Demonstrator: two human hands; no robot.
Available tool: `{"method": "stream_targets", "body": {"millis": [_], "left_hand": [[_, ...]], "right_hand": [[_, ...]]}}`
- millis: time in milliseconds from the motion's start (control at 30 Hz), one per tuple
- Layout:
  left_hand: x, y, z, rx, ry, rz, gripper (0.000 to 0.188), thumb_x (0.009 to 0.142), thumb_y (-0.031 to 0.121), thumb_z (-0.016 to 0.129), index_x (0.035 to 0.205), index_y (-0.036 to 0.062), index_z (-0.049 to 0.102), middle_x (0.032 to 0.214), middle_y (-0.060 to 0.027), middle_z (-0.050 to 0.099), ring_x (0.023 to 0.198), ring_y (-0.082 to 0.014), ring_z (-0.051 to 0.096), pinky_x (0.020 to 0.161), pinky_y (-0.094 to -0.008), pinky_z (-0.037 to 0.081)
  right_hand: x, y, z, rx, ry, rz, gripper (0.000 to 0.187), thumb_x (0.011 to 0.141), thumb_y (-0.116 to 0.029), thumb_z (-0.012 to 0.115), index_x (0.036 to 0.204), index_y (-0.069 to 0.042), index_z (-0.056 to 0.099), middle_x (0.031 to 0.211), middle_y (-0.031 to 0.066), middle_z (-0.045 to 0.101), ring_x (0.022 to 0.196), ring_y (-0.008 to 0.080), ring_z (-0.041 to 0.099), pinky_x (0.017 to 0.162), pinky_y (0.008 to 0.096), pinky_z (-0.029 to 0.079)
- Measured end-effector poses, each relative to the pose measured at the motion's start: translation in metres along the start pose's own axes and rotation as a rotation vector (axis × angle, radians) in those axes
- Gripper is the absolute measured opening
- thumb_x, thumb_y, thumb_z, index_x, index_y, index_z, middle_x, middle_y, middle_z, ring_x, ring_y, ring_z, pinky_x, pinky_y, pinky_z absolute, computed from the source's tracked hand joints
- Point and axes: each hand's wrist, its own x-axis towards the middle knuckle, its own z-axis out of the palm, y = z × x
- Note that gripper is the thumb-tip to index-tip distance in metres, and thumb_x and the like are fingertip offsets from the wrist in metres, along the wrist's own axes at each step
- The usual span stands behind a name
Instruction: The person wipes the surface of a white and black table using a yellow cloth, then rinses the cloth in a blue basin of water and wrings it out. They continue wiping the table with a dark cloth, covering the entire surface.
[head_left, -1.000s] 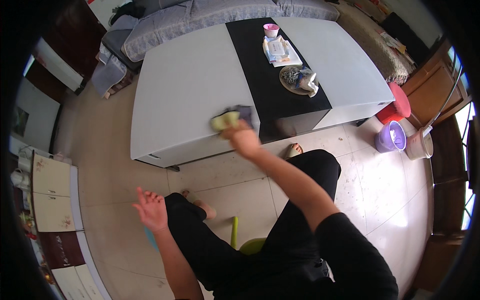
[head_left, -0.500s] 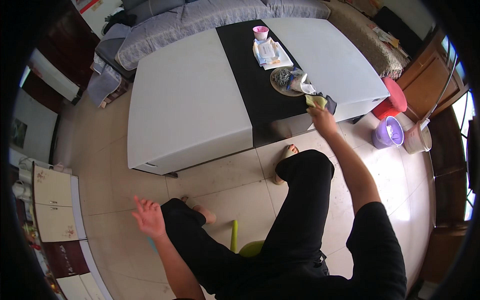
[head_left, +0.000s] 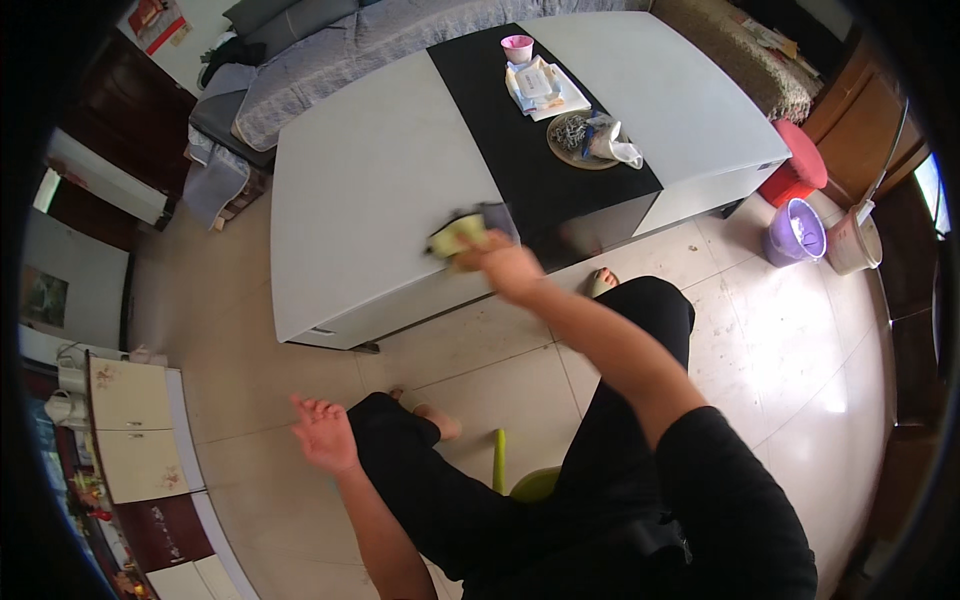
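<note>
My right hand (head_left: 500, 262) is closed on a yellow and dark grey cloth (head_left: 455, 236), smeared a little by motion. The cloth lies at the near edge of the white left part of the coffee table (head_left: 375, 170), beside the black middle strip (head_left: 478, 110). Near my left knee, my left hand (head_left: 325, 435) hangs in the air with its fingers apart, holding nothing. On the black strip stand a round tray (head_left: 572, 158) with a tangle of metal-looking bits and a white crumpled bag (head_left: 612, 145), a tissue pack (head_left: 538, 84), and a pink cup (head_left: 517, 48).
A purple bucket (head_left: 795, 235), a beige bucket (head_left: 855, 245) and a red stool (head_left: 800, 165) stand right of the table. A covered sofa (head_left: 300, 90) runs behind it. At the left is a cream cabinet (head_left: 135, 455). A green seat (head_left: 535, 485) shows between my legs.
My right hand has swept the cloth leftward from the right end of the black strip to the white left part of the table. My left hand keeps its open pose near my knee.
</note>
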Motion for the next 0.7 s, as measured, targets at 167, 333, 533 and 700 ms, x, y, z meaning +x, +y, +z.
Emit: {"method": "stream_targets", "body": {"millis": [167, 333, 533, 700], "left_hand": [[-0.005, 0.009, -0.003, -0.057, 0.025, 0.05, 0.05, 0.094, 0.028, 0.056, 0.137, 0.0054, 0.043, 0.111, -0.0052, 0.052, 0.088, -0.0168, 0.045, 0.084, -0.0304, 0.037], [0.0, 0.013, -0.001, -0.051, -0.001, 0.042, 0.049, 0.095, 0.029, 0.056, 0.136, 0.0059, 0.044, 0.11, -0.0059, 0.052, 0.089, -0.0169, 0.046, 0.084, -0.0313, 0.037], [0.014, -0.011, 0.005, -0.033, -0.001, -0.027, 0.048, 0.095, 0.029, 0.055, 0.137, 0.0077, 0.044, 0.112, -0.0071, 0.053, 0.093, -0.018, 0.048, 0.086, -0.0326, 0.038], [0.018, -0.01, 0.005, -0.019, 0.033, -0.021, 0.047, 0.096, 0.029, 0.053, 0.137, 0.0074, 0.044, 0.111, -0.0069, 0.053, 0.093, -0.0185, 0.047, 0.087, -0.0336, 0.038]], "right_hand": [[-0.074, 0.155, -0.115, 0.052, 0.117, 0.523, 0.039, 0.09, -0.012, 0.046, 0.125, -0.025, 0.059, 0.119, 0.0136, 0.057, 0.111, 0.03, 0.056, 0.09, 0.0405, 0.048], [-0.065, 0.159, -0.111, -0.351, 0.041, 0.535, 0.048, 0.086, -0.002, 0.043, 0.127, -0.023, 0.057, 0.107, 0.0172, 0.063, 0.097, 0.0332, 0.061, 0.08, 0.0424, 0.053], [0.009, -0.009, 0.014, -0.077, -0.239, -0.12, 0.051, 0.081, -0.006, 0.049, 0.128, -0.023, 0.056, 0.141, 0.011, 0.043, 0.123, 0.0352, 0.045, 0.109, 0.0435, 0.029], [0.03, -0.041, 0.011, 0.004, -0.224, -0.198, 0.059, 0.083, -0.003, 0.046, 0.138, -0.025, 0.046, 0.15, 0.0072, 0.034, 0.13, 0.038, 0.037, 0.113, 0.0451, 0.025]]}}
